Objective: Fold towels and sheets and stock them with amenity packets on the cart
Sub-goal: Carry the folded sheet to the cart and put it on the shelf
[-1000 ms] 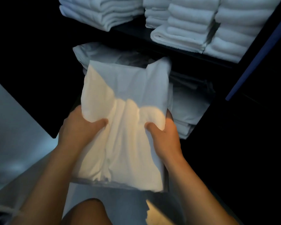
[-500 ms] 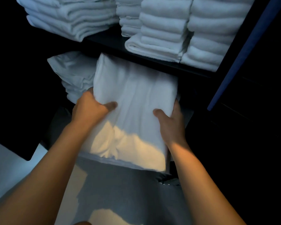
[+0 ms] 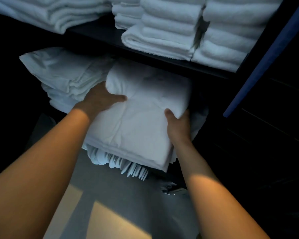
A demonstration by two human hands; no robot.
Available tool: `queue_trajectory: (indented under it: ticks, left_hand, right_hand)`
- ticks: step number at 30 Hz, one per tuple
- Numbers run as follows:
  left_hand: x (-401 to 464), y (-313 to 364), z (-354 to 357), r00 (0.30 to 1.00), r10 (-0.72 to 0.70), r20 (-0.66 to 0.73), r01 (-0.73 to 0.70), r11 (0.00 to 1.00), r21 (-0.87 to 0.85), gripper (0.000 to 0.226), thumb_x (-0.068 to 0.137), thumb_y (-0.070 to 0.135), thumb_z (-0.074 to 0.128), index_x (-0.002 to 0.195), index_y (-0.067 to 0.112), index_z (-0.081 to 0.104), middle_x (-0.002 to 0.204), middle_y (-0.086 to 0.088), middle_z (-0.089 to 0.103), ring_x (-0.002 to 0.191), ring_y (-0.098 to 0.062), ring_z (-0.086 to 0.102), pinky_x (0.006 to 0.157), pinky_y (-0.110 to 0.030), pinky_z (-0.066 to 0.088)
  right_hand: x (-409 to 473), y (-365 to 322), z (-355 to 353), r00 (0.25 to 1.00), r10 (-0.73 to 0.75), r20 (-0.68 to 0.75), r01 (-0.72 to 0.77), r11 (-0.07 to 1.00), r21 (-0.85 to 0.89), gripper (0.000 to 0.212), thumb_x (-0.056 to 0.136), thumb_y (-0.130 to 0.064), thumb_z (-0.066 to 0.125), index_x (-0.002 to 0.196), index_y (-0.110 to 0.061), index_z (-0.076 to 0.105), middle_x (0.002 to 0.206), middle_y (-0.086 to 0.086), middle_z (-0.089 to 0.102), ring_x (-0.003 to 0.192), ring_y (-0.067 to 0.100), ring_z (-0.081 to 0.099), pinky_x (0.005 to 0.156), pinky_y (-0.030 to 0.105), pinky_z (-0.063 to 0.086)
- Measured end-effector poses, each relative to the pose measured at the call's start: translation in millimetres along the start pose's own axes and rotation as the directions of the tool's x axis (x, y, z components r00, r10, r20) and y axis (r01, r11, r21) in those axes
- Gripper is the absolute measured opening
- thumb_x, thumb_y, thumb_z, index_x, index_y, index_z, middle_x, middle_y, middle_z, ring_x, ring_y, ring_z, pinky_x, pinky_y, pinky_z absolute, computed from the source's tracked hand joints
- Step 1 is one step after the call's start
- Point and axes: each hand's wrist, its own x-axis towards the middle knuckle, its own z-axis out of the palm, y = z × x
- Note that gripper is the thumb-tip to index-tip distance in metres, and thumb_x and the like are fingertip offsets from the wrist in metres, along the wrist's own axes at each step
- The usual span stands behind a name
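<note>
A folded white sheet (image 3: 141,118) lies half inside the cart's lower shelf, on top of a stack of folded linen (image 3: 128,164) whose edges show beneath it. My left hand (image 3: 98,99) grips the sheet's left side, thumb on top. My right hand (image 3: 178,125) grips its right edge, thumb on top and fingers hidden underneath. The far end of the sheet sits under the dark upper shelf board (image 3: 162,61).
Another pile of folded sheets (image 3: 64,78) lies to the left on the same shelf. Stacks of folded white towels (image 3: 171,30) fill the upper shelf. A blue cart post (image 3: 266,57) runs along the right. Grey floor (image 3: 124,204) lies below.
Both hands have carried the folded sheet forward and down, from in front of the cart into the lower shelf, onto the linen stack. The view has moved closer to the cart.
</note>
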Motion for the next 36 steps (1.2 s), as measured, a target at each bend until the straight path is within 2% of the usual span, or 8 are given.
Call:
queue_trajectory:
  ticks: [4,7,10,17,20,27,32,36]
  left_hand:
    - [-13.0,-21.0,2.1,0.996,-0.089,-0.007,0.089,0.996,0.017,0.130,0.049,0.099,0.064,0.152,0.023,0.038,0.147,0.000,0.053,0.129,-0.027,0.055,0.098,-0.039,0.048]
    - [-33.1,-35.6,8.7,0.995,-0.084,-0.058,0.087,0.995,0.041,0.116,0.060,0.101,0.049,0.147,0.025,0.037,0.139,-0.002,0.057,0.121,-0.031,0.058,0.085,-0.041,0.047]
    - [-51.1,-48.0,12.4,0.993,-0.073,-0.089,0.080,0.994,0.078,0.108,0.067,0.097,0.045,0.148,0.026,0.034,0.136,-0.004,0.057,0.116,-0.032,0.059,0.082,-0.039,0.046]
    - [-84.9,-84.5,9.4,0.987,-0.117,-0.111,0.125,0.990,0.069,0.101,0.060,0.102,0.045,0.138,0.037,0.042,0.113,0.010,0.056,0.096,-0.021,0.055,0.076,-0.038,0.044]
    - [-83.5,-95.0,4.0,0.994,-0.106,-0.036,0.106,0.994,0.004,0.103,0.058,0.101,0.053,0.141,0.042,0.041,0.117,0.017,0.052,0.102,-0.016,0.052,0.082,-0.034,0.043]
    - [-72.7,-87.9,-0.7,0.979,-0.184,0.091,0.198,0.964,-0.177,0.114,0.043,0.091,0.069,0.142,0.040,0.048,0.113,0.015,0.056,0.099,-0.017,0.055,0.062,-0.030,0.051]
    - [-85.5,-75.2,10.1,0.985,-0.089,-0.148,0.063,0.983,-0.172,0.098,0.059,0.069,0.086,0.140,0.027,0.052,0.130,0.008,0.061,0.108,-0.012,0.056,0.088,-0.025,0.043]
    - [-109.3,-40.1,23.9,0.907,0.090,-0.412,-0.125,0.991,-0.058,0.077,0.069,0.053,0.085,0.137,0.032,0.054,0.126,0.003,0.068,0.111,-0.017,0.062,0.086,-0.029,0.048]
  right_hand:
    - [-3.1,2.0,2.0,1.000,-0.012,-0.003,0.012,1.000,-0.007,0.065,0.093,-0.030,0.073,0.148,-0.011,0.044,0.137,0.007,0.062,0.121,0.022,0.061,0.103,0.030,0.047]
    - [-7.1,8.1,-0.2,1.000,-0.024,-0.017,0.024,0.999,-0.030,0.069,0.091,-0.036,0.074,0.148,-0.011,0.043,0.135,0.007,0.063,0.117,0.020,0.062,0.092,0.022,0.045]
    - [-12.5,7.5,-0.9,1.000,-0.018,-0.003,0.018,0.997,-0.074,0.075,0.090,-0.040,0.074,0.150,-0.010,0.040,0.139,0.012,0.059,0.124,0.027,0.059,0.101,0.030,0.047]
    - [-50.1,11.3,-12.7,0.999,0.023,0.047,-0.007,0.952,-0.307,0.087,0.085,-0.057,0.071,0.151,-0.016,0.033,0.143,0.014,0.045,0.131,0.036,0.049,0.111,0.045,0.042]
    - [-63.7,22.4,-17.6,0.991,0.101,0.090,-0.064,0.938,-0.341,0.096,0.081,-0.061,0.073,0.152,-0.013,0.029,0.146,0.016,0.043,0.134,0.036,0.046,0.112,0.047,0.041]
    - [-94.7,37.0,-13.9,0.967,0.198,0.158,-0.176,0.974,-0.140,0.127,0.065,-0.069,0.081,0.160,-0.037,0.003,0.153,-0.005,0.046,0.135,0.022,0.050,0.100,0.027,0.039]
    - [-93.3,25.8,-3.2,0.987,0.144,0.076,-0.136,0.986,-0.100,0.112,0.076,-0.049,0.083,0.161,-0.030,0.011,0.145,0.000,0.054,0.127,0.022,0.056,0.102,0.028,0.044]
    - [-95.3,8.6,7.2,1.000,0.015,0.019,-0.012,0.989,-0.149,0.096,0.085,-0.039,0.074,0.160,-0.031,0.014,0.144,0.001,0.055,0.125,0.025,0.059,0.106,0.036,0.049]
